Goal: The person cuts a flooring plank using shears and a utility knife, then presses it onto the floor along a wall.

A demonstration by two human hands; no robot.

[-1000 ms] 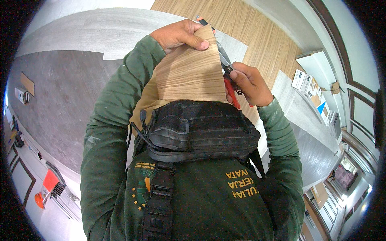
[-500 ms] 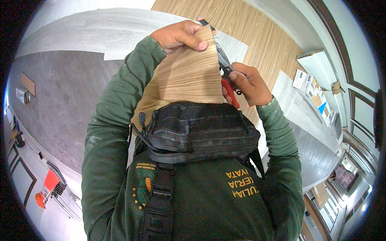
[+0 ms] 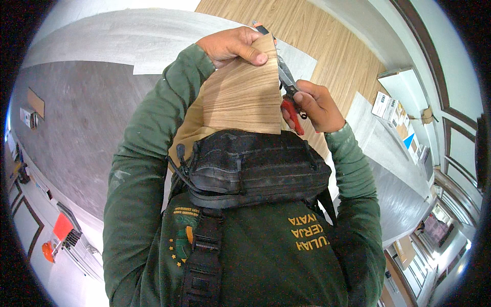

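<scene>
I see a person in a dark green top (image 3: 266,256) with two bare hands at work in front of a black bag (image 3: 261,166). The left hand (image 3: 232,46) pinches a flat board (image 3: 240,97) near its far end. The thumb lies on top, and the other fingers go behind, where I cannot see them well.

The board is light brown with thin wood lines. It is in the middle, just past the bag, and its near edge comes right up to the bag. I cannot tell if they touch.

The right hand (image 3: 318,105) is curled around a cutting tool (image 3: 291,115) with red handles. The thumb presses near the black middle part. The grey blades point away, along the right edge of the board. I cannot tell how wide they are. A black and orange thing (image 3: 262,28) pokes out past the far end of the board, by the left hand, but I cannot tell if that hand has it.

On the far side is a floor of brown wood strips (image 3: 307,30). Dark grey floor (image 3: 92,107) is on the left. On the right, boxes (image 3: 386,106) sit near the wall.
</scene>
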